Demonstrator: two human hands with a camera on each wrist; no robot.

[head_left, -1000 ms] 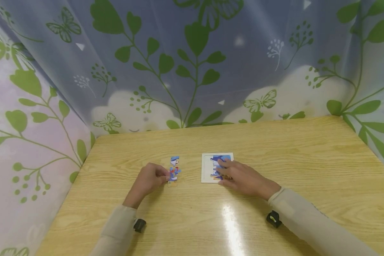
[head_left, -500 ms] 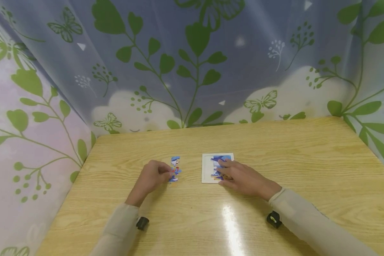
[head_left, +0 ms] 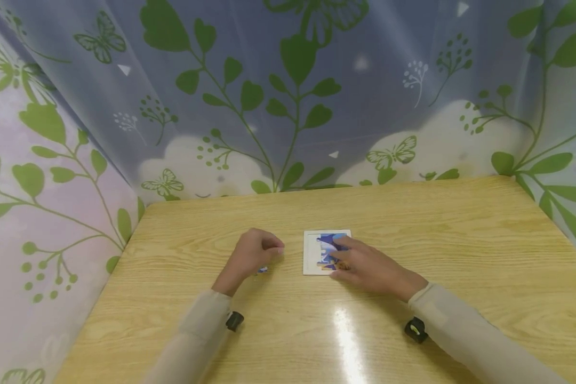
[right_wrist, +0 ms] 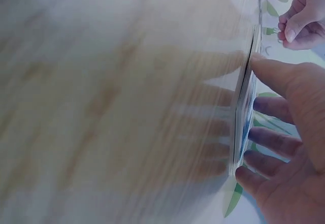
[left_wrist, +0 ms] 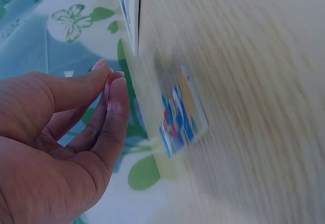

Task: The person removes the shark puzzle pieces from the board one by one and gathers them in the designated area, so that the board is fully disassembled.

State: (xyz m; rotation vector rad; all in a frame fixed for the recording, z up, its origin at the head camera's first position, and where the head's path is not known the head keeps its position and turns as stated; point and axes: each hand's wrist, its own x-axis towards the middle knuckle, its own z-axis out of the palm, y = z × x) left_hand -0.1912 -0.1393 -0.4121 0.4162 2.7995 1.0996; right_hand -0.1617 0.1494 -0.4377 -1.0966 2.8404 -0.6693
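Observation:
My left hand (head_left: 254,253) is raised over the table, left of the puzzle, with its thumb and fingertips drawn together. No piece shows between the fingertips in the left wrist view. Below it lie several loose puzzle pieces (left_wrist: 180,115) in blue, white, red and orange, mostly hidden by the hand in the head view. Spread across the puzzle's right part, my right hand (head_left: 372,264) rests its fingers on the picture, its thumb at the near edge. A white puzzle tray (head_left: 309,258) holds fitted pieces (head_left: 325,250) of a blue picture; its left strip is bare white.
The wooden table (head_left: 437,229) runs back to a curtain (head_left: 240,128) printed with leaves and butterflies. Dark wrist devices sit under both sleeves, the left one (head_left: 234,321) and the right one (head_left: 416,329).
My left hand has moved right and away from me, from the loose pieces' left side to above them, its fingertips now nearer the tray. My right hand has barely moved.

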